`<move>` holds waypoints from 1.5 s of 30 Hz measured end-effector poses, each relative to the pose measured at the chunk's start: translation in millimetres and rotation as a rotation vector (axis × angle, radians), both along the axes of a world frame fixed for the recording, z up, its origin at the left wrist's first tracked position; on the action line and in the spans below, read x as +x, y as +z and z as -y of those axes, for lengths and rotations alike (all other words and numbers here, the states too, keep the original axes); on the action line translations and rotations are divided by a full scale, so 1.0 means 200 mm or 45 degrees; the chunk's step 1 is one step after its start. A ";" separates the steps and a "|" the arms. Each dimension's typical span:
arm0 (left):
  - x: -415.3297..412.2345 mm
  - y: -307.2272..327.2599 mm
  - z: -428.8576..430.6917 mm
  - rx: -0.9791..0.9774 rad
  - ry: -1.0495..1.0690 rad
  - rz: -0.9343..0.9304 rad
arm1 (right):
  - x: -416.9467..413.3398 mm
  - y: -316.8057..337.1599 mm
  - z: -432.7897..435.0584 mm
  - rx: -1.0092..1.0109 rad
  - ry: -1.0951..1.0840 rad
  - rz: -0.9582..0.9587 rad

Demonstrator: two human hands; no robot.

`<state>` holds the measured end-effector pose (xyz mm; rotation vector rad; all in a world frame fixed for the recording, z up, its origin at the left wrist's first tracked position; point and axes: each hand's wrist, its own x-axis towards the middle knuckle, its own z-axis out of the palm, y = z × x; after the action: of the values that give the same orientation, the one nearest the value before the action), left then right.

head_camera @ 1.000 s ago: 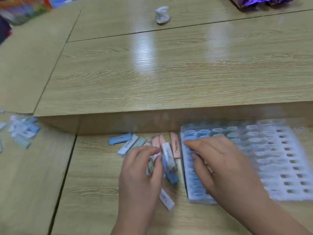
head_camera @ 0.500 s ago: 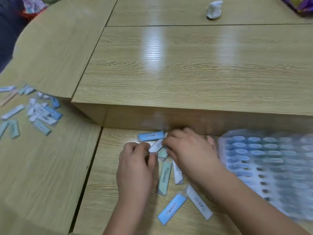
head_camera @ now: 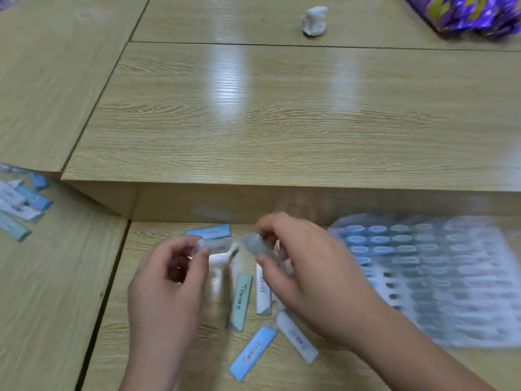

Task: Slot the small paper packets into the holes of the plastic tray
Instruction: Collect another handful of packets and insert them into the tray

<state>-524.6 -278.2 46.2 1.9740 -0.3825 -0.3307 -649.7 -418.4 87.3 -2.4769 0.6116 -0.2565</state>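
A clear plastic tray [head_camera: 456, 320] with rows of holes lies at the right, its far rows filled with blue packets. My left hand [head_camera: 163, 292] pinches a pale packet [head_camera: 217, 245] between thumb and fingers. My right hand [head_camera: 307, 275] grips a greyish packet [head_camera: 255, 245] just left of the tray. Both hands hover above a loose scatter of packets on the table: a green one [head_camera: 241, 301], a white one [head_camera: 263, 294], a blue one [head_camera: 253, 352], another white one [head_camera: 297, 337] and a blue one [head_camera: 210, 231] near the step.
A raised wooden tabletop [head_camera: 282, 122] forms a step right behind the packets. A second pile of packets [head_camera: 19, 204] lies far left. A crumpled white lump [head_camera: 314, 21] and a purple foil bag [head_camera: 473, 14] sit on the upper surface.
My hands were together over the loose packets; now they have lifted and drawn apart, each holding a packet. A second earlier my right hand was on the tray.
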 end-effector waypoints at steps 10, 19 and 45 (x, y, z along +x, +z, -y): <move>-0.46 0.29 0.30 -0.277 -0.373 0.066 | -0.77 0.08 0.28 0.250 -0.657 0.420; -0.66 0.25 0.44 -0.158 -0.397 0.047 | -0.87 -0.09 0.39 0.267 -0.553 0.199; -0.98 0.37 0.77 -0.205 -0.730 0.403 | -1.07 0.22 0.61 0.156 -0.199 0.459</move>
<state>-721.4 -431.4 120.7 1.7287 -1.1506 -0.3322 -863.0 -541.3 131.3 -2.1932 0.6427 -0.6874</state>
